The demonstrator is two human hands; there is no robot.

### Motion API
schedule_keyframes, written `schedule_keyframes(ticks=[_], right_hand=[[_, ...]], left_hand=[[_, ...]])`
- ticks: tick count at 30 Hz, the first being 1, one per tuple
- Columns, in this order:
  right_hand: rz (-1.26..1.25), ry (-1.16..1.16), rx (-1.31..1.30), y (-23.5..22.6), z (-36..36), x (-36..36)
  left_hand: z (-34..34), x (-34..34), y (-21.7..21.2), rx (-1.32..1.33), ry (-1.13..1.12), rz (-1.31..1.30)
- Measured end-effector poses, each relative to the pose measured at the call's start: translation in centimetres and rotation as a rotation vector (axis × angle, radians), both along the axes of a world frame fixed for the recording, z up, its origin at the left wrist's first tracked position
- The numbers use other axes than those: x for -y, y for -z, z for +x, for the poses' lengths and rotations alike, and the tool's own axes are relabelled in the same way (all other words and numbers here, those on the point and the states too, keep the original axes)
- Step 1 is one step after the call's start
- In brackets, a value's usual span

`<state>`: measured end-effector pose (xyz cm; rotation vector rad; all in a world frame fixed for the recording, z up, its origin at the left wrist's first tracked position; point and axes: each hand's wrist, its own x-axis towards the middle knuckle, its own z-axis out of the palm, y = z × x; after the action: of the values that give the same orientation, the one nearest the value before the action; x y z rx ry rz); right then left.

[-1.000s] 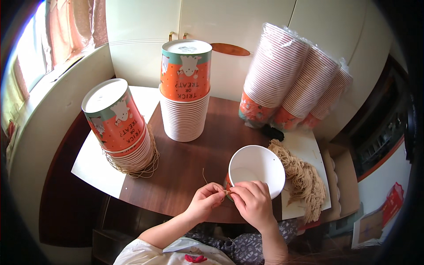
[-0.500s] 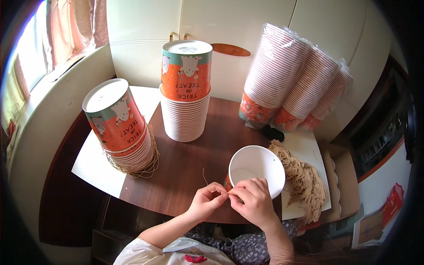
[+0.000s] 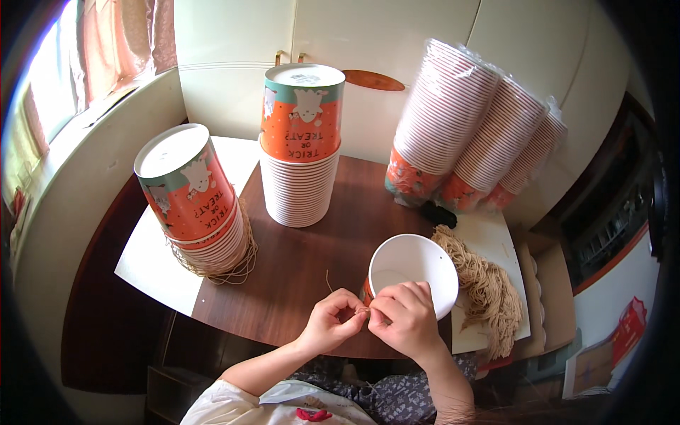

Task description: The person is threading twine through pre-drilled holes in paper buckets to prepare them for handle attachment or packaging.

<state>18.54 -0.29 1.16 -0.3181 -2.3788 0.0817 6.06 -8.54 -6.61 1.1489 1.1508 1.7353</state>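
A thin tan cord is pinched between the fingertips of both hands at the near side of a paper bucket. My left hand is closed on it, with a loose cord end standing up past the fingers. From the other side my right hand also pinches the cord, its back covering part of the bucket's rim. The bucket faces up with a white inside, and a small hole shows near its right rim. A sliver of its orange outside shows beside my fingers.
Behind, an upside-down stack of orange and teal buckets stands on the brown table. A second stack, ringed with cord at its base, is at left. Plastic-wrapped bucket stacks lean at back right. A tan cord bundle lies beside the bucket.
My fingertips have drawn slightly apart, and a short bit of cord now shows between them. The bucket and stacks stay in place, with only a slight shift of the view.
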Motion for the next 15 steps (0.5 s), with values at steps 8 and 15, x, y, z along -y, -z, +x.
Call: schedule_keyframes(ticks=[8,15], right_hand=[[-0.029,-0.064,-0.032,-1.3,-0.9,-1.2],[-0.086,-0.131,0.153,-1.7,0.5,-2.9]], left_hand=[[0.1,-0.1,-0.6,0.097,0.099,-0.066],[-0.5,-0.8,0.0,0.336,0.187,-0.032]])
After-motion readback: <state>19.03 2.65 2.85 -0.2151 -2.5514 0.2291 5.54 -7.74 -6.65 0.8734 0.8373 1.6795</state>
